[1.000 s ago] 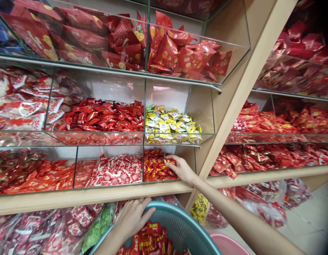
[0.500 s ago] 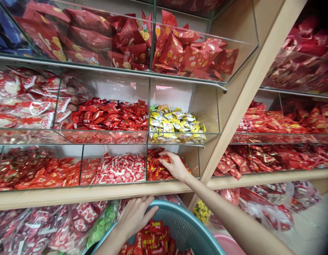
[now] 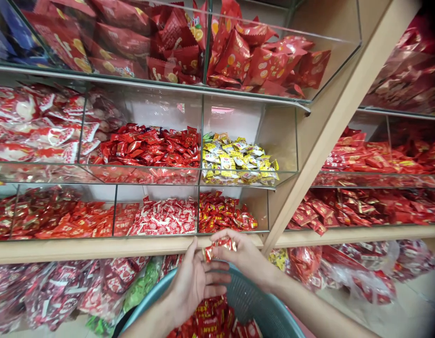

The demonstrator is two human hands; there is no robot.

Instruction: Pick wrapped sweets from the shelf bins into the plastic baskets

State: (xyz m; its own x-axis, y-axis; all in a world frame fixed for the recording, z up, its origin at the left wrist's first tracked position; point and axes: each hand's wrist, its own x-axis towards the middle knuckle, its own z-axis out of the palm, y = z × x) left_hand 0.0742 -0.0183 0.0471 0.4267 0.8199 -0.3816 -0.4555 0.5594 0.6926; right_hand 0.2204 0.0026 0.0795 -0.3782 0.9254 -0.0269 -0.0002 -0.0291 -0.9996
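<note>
My right hand (image 3: pixel 243 256) is closed around a few red-and-gold wrapped candies (image 3: pixel 222 246), just in front of the lowest shelf's wooden edge and over the basket. Close beside it, my left hand (image 3: pixel 198 281) is open, its palm turned toward the right hand and its fingers spread below the candies. Under both hands stands a teal plastic basket (image 3: pixel 254 298), partly filled with red wrapped candies (image 3: pixel 213 319) with yellow lettering. Similar red-and-yellow candies (image 3: pixel 222 213) lie in the bottom compartment straight ahead. My left forearm hides part of the basket.
Glass-fronted compartments hold red-and-white candies (image 3: pixel 164 216), yellow-and-white candies (image 3: pixel 234 157) and larger red packets (image 3: pixel 266 65). A slanting wooden upright (image 3: pixel 319 126) divides the shelving. Bagged candies (image 3: pixel 365 277) sit below the shelf at right, with more bags (image 3: pixel 58 291) at left.
My right hand has come out of the bottom compartment toward me, now with candies in it. My left hand has left the basket's rim and turned its palm toward the right hand.
</note>
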